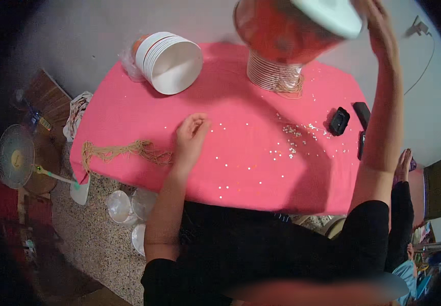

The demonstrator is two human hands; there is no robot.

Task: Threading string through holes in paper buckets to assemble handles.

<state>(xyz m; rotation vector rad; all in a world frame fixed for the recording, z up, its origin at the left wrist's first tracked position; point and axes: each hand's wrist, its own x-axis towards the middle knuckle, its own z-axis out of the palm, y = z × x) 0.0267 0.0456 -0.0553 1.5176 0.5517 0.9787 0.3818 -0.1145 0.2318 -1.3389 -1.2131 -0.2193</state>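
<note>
Raised at the top right, my right hand (378,23) grips the edge of a white, round-bottomed paper bucket (327,15), smeared by motion; part of the hand is cut off by the frame. Just below it, a red bucket (282,35) tops an upside-down stack with ribbed white rims (269,74). My left hand (192,135) hovers over or rests on the pink cloth (215,92), its fingers curled in and nothing showing in them. Small white beads (294,135) lie scattered to its right. Left of it lies a bundle of tan strings (123,150).
A nested stack of white buckets (174,66) lies tipped at the back left. A small black tray (339,121) and dark flat objects (362,115) sit at the right edge. Clear tubs (121,206) and a fan (16,153) stand on the floor. Another person's leg (401,209) is at right.
</note>
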